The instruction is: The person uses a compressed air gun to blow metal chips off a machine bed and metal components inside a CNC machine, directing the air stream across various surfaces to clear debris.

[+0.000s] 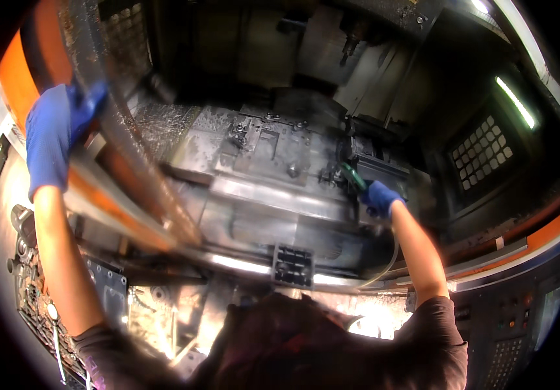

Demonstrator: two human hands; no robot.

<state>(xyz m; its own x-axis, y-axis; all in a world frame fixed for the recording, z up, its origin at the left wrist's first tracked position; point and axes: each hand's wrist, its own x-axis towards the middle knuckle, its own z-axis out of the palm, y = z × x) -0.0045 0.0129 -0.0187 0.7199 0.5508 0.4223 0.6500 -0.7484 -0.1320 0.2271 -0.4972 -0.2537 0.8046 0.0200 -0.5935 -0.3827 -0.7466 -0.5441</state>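
My right hand (pixel 381 199), in a blue glove, is closed around a green air blow gun (pixel 353 177). Its nozzle points toward the machine's work table (pixel 199 146), and a thin pale hose (pixel 394 257) hangs below the hand. Beside the gun sits a dark vise-like fixture (pixel 379 168). On the table's left half lies a metal fixture plate (pixel 270 144) with clamps and bolts. My left hand (pixel 52 133), also gloved in blue, grips the edge of the orange machine door (pixel 114 195) at the far left; its fingertips are blurred.
A tool spindle (pixel 349 49) hangs above the back of the table. A small dark compartment tray (pixel 293 265) sits on the front sill. The control panel (pixel 507 325) stands at the lower right. Loose metal parts (pixel 29 292) lie at the lower left.
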